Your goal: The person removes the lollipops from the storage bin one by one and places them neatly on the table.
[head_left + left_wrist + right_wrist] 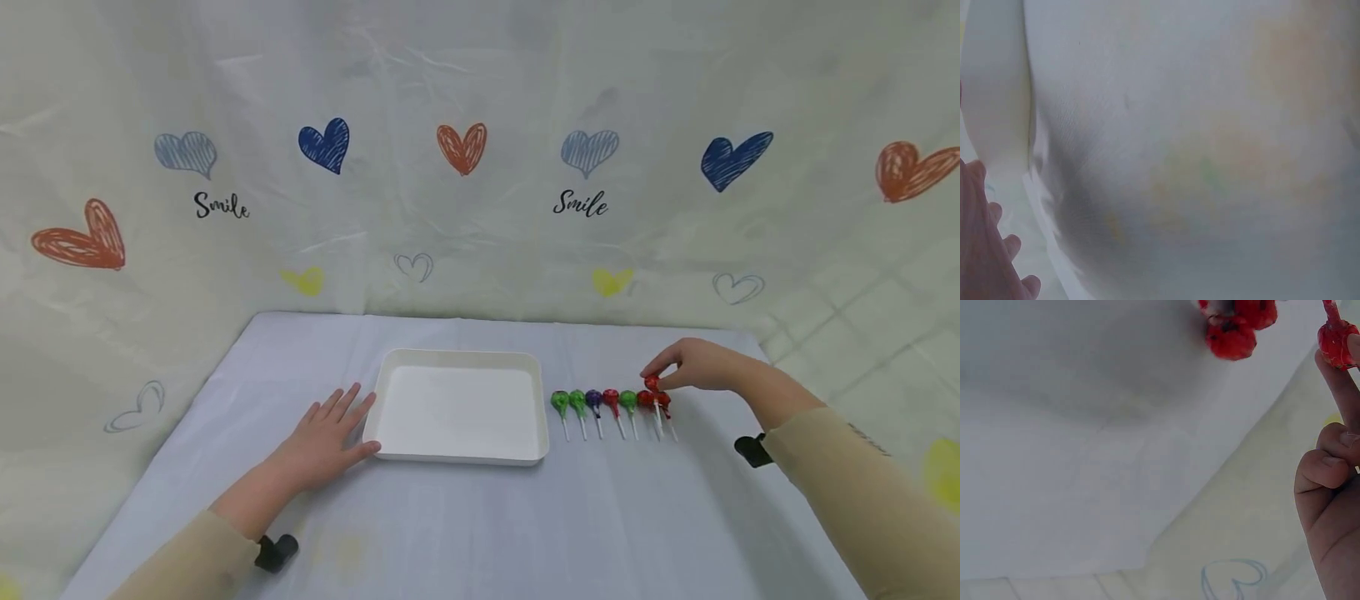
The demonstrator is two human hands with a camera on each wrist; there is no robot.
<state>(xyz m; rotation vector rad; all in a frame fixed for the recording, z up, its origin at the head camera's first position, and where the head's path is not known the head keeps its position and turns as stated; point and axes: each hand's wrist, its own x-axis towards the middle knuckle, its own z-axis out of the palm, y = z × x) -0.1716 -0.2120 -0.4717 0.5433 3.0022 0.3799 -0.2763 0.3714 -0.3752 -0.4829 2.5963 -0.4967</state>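
My right hand (701, 364) pinches a red lollipop (652, 382) by its wrapped head between thumb and finger, stick pointing down, above the right end of a row. In the right wrist view, the same red lollipop (1335, 345) shows at the fingertips, apart from two red lollipops (1230, 341) on the cloth. The row runs leftward through a green lollipop (627, 401), a red one (611, 398), a purple one (594, 398) and two green ones (577, 400). With fingers spread, my left hand (322, 442) rests at the left edge of a white tray (461, 458).
A white cloth (480, 533) covers the table, with faint yellowish stains near the front. Behind it hangs a pale curtain (525, 83) printed with hearts and "Smile". The lollipop row lies just right of the tray, sticks toward the front.
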